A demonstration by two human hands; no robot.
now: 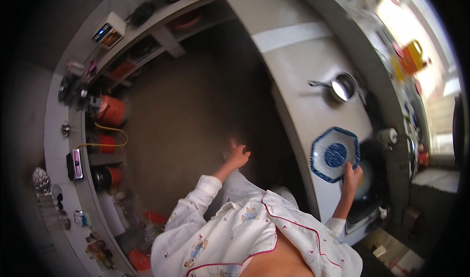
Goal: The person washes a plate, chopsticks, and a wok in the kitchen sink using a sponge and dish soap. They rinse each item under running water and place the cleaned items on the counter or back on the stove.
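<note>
In the head view, my right hand (352,176) pinches the rim of a blue-and-white polygonal plate (332,148), its patterned centre facing up, over the edge of the right counter. Dark blue patterning runs round the rim. Beyond the plate, a metal saucepan (343,87) with a long handle stands on the counter. My left hand (238,157) hangs over the floor in front of my body, fingers apart, holding nothing. Beside my right hand lies a dark sink or basin (374,181), partly hidden, with something rounded and pale in it.
The light countertop (293,64) runs along my right, below a bright window. A yellow-orange oil jug (413,56) stands near the window. Along the left counter are a small white oven (109,31) and small items; orange gas cylinders (112,110) with a yellow hose stand beneath.
</note>
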